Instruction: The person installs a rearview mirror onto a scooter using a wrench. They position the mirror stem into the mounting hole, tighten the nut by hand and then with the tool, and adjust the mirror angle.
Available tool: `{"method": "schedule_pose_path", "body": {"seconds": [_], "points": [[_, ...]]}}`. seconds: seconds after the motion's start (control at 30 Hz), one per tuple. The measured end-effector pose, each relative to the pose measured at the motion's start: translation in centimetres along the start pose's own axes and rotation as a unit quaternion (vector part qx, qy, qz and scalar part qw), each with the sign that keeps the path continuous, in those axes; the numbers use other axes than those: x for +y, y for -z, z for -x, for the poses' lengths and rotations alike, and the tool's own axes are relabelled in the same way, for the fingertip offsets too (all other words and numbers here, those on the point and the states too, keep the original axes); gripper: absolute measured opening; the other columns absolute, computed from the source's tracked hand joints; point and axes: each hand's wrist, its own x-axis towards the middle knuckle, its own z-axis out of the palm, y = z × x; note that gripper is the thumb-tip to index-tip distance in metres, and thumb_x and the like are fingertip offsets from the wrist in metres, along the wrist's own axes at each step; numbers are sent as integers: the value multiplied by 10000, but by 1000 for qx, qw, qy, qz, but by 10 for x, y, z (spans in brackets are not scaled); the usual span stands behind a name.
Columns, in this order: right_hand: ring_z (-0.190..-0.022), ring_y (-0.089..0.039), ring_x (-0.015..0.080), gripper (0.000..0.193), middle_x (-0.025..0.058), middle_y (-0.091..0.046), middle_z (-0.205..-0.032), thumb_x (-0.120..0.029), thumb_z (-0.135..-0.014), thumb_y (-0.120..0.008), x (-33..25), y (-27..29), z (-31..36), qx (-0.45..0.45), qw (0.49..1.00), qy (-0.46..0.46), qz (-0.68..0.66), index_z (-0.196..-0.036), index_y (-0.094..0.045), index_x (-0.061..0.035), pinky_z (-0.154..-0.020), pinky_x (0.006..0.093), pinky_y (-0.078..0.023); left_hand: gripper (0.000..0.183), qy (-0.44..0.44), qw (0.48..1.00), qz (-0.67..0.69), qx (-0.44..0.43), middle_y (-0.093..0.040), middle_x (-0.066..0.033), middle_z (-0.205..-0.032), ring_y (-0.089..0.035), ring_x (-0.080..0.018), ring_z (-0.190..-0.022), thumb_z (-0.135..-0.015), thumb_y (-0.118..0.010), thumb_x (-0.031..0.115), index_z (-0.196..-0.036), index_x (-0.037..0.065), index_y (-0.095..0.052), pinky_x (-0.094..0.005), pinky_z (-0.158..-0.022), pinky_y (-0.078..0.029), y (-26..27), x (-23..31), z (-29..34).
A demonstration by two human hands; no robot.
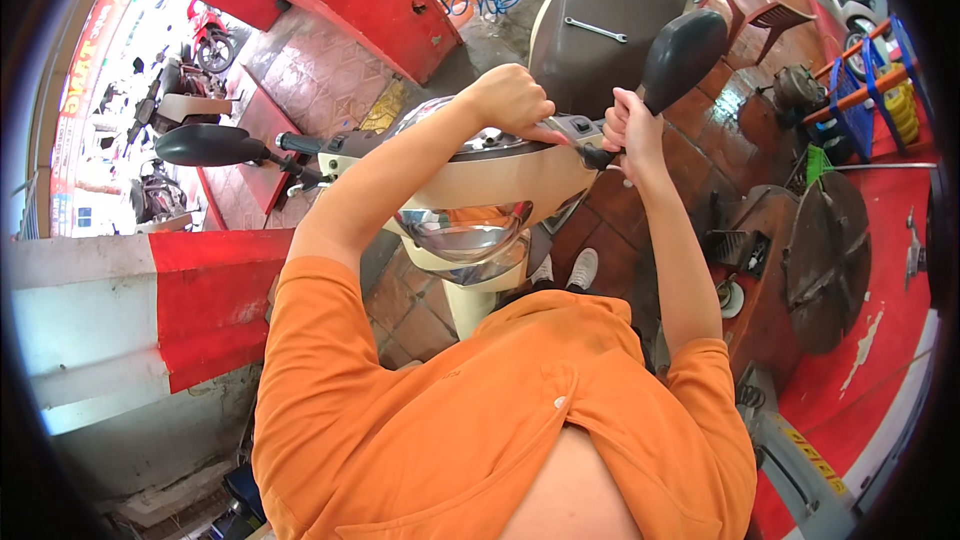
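Observation:
Standing at the front of a cream scooter, I have both hands at the handlebar end on my right. My right hand is closed round the stem just below the black mirror; most of the stem is hidden by the fingers. My left hand is closed over the handlebar cover, its thumb reaching toward the black base under my right hand. What the left fingers hold, if anything, is hidden. On the brown seat lies a combination wrench. A second mirror sticks out at the left.
A brown plastic chair stands beyond the seat. To the right are a blue rack and a dark round board. A red-and-white wall runs along the left. A blue hose lies coiled at the back.

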Motion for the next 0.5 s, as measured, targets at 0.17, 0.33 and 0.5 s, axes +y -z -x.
{"method": "schedule_pose_path", "body": {"seconds": [0.17,0.33,0.5], "points": [[-393,-228,81,443,-54,-245,-485,-234,-938,-541,0,1,-1,-10,1000,-23,-2,-580,-288,-171,-421,278,-232,635,-88,995,-30,32,-538,-55,-469,-563,-263,-444,-866,-603,614,-503,98,-534,-356,-471,-447,2,-14,-10],[-387,-226,78,467,-60,-237,-475,-241,-940,-548,-1,0,0,-30,1000,-5,-4,-561,-282,-177,-423,275,-236,631,-101,994,-45,23,-531,-51,-463,-563,-260,-440,-851,-612,622,-496,104,-547,-354,-463,-446,13,-14,-19],[-392,-230,77,465,-62,-240,-482,-248,-942,-546,2,0,1,-31,999,11,4,-565,-283,-179,-428,275,-239,704,-5,1000,6,-9,-550,-100,-467,-583,-311,-450,-859,-535,699,-511,91,-604,-372,-437,-442,6,-4,-5]]}}
